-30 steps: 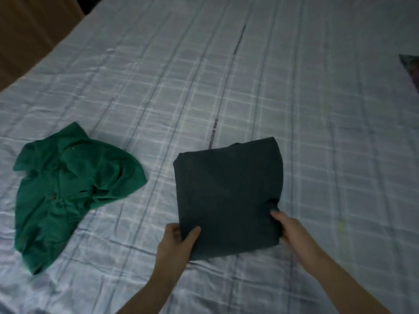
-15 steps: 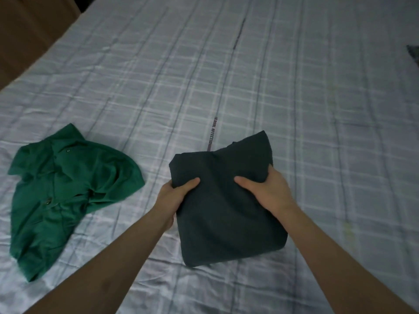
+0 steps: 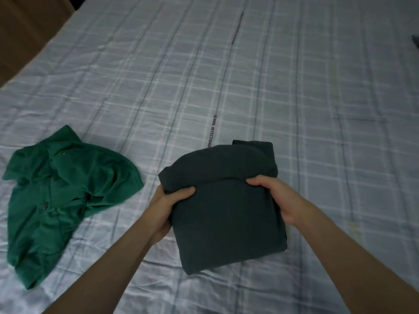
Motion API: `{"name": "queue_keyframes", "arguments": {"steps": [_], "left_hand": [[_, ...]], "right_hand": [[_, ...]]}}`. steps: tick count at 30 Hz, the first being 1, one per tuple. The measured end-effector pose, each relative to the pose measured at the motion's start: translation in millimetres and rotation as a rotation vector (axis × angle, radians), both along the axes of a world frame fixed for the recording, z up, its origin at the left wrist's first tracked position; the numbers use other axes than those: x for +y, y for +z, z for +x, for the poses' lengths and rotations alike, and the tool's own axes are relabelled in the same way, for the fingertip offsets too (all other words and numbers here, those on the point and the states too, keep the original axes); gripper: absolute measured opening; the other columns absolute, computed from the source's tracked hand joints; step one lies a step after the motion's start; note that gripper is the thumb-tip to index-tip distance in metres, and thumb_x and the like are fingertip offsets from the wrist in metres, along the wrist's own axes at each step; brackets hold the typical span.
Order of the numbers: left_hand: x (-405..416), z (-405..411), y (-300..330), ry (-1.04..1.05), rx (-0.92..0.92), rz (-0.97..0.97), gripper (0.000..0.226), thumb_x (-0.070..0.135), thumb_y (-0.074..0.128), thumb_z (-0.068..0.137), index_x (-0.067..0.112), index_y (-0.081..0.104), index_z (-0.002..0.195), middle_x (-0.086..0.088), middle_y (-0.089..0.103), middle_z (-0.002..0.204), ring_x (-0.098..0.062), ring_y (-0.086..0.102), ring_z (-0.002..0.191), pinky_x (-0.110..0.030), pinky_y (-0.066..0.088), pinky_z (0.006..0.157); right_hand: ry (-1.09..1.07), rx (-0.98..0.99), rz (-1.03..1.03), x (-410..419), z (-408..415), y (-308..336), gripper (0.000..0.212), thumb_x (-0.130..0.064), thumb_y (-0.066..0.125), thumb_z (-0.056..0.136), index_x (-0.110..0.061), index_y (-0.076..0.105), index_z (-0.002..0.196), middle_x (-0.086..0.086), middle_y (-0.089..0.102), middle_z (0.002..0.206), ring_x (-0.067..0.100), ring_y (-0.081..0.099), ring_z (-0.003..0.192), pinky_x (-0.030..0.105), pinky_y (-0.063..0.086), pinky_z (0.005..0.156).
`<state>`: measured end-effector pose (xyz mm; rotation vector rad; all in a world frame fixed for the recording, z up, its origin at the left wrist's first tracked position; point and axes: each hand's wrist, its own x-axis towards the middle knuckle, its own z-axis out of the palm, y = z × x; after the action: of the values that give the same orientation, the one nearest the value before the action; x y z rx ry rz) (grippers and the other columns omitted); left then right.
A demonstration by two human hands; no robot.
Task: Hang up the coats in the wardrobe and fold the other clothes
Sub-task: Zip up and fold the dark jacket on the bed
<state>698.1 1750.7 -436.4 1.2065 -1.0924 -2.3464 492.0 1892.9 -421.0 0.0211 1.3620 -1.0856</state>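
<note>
Both hands grip the folded dark grey cloth garment [image 3: 226,214] on the pale checked bedsheet [image 3: 294,98]: the left hand [image 3: 167,205] clamps its left edge, the right hand [image 3: 278,198] its right edge. The crumpled green buttoned shirt [image 3: 56,196] lies apart to the left; bare sheet stretches beyond and right.

A wide bed under a pale blue-grey checked cotton sheet [image 3: 294,91] fills nearly everything in dim light. At ten o'clock, a brown wooden panel [image 3: 25,30] borders its edge.
</note>
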Motion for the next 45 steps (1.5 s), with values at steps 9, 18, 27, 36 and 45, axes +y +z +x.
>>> {"name": "queue_keyframes", "arguments": {"steps": [9,18,27,36,45], "left_hand": [[-20.9,-59.0,-15.2,-0.010,-0.156,-0.022,0.034,0.018,0.073,0.085,0.015,0.064,0.118,-0.006,0.072,0.113,-0.021,0.070,0.100,-0.037,0.057,0.085],[-25.8,-59.5,-18.1,-0.048,-0.183,0.015,0.037,0.022,0.069,0.087,0.016,0.063,0.123,-0.004,0.071,0.116,-0.022,0.068,0.106,-0.040,0.053,0.094],[-32.9,-21.7,-42.9,0.125,-0.291,-0.038,0.044,0.020,0.073,0.085,0.007,0.058,0.125,-0.009,0.068,0.118,-0.022,0.068,0.102,-0.036,0.053,0.091],[2.8,-16.0,-21.9,-0.203,-0.386,-1.712,0.020,0.022,0.062,0.084,0.014,0.049,0.097,-0.007,0.048,0.091,-0.027,0.045,0.084,-0.042,0.038,0.073],[91.4,14.2,-85.2,-0.829,-0.626,-1.677,0.099,0.062,0.068,0.057,0.019,0.043,0.143,-0.003,0.049,0.131,-0.025,0.048,0.109,-0.038,0.050,0.088]], "right_hand": [[-0.078,0.546,0.116,-19.6,-45.3,-33.6,0.039,-0.036,0.068,0.086,-0.011,0.066,0.116,0.010,0.067,0.120,0.023,0.065,0.107,0.038,0.050,0.095],[0.045,1.021,0.056,-36.8,-43.9,-42.5,0.012,-0.018,0.065,0.090,-0.009,0.066,0.098,0.000,0.068,0.092,0.019,0.066,0.089,0.025,0.049,0.071],[0.174,0.681,0.100,-52.6,-34.8,-64.1,0.070,-0.055,0.073,0.077,-0.016,0.050,0.131,0.004,0.061,0.128,0.020,0.060,0.113,0.038,0.047,0.099],[0.325,1.780,-0.365,-9.2,1.8,-11.2,0.031,-0.019,0.058,0.085,-0.006,0.052,0.112,0.015,0.048,0.112,0.027,0.050,0.098,0.039,0.046,0.083],[1.272,1.740,-0.102,86.5,20.0,-60.4,0.108,-0.034,0.073,0.052,-0.017,0.030,0.150,0.008,0.033,0.151,0.026,0.035,0.133,0.042,0.030,0.112]]}}
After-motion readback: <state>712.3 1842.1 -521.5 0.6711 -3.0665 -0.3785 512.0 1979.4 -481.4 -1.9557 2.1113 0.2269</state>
